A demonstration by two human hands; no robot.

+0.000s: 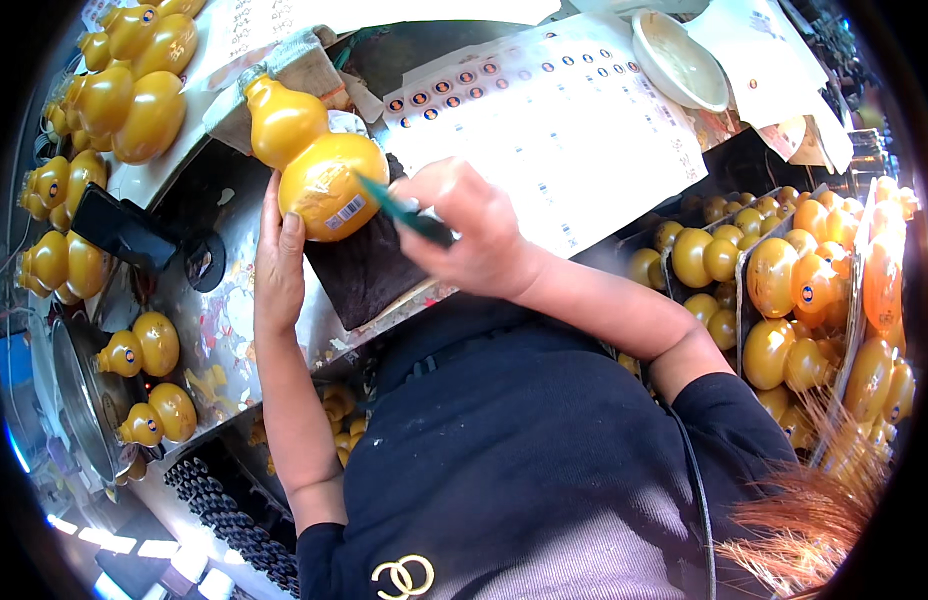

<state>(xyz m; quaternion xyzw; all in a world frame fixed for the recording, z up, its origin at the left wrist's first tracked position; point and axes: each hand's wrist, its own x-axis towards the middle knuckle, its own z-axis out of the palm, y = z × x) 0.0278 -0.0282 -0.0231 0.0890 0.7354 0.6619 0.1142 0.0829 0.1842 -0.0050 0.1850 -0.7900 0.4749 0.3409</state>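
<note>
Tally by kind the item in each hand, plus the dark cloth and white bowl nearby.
Yellow gourd-shaped item, in the left hand: 1
Green tool, in the right hand: 1
Dark cloth: 1
White bowl: 1
Total: 4

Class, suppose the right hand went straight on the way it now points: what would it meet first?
The yellow gourd, at its lower bulb; the green tool in the right hand points there. Whether its tip touches is unclear.
</note>
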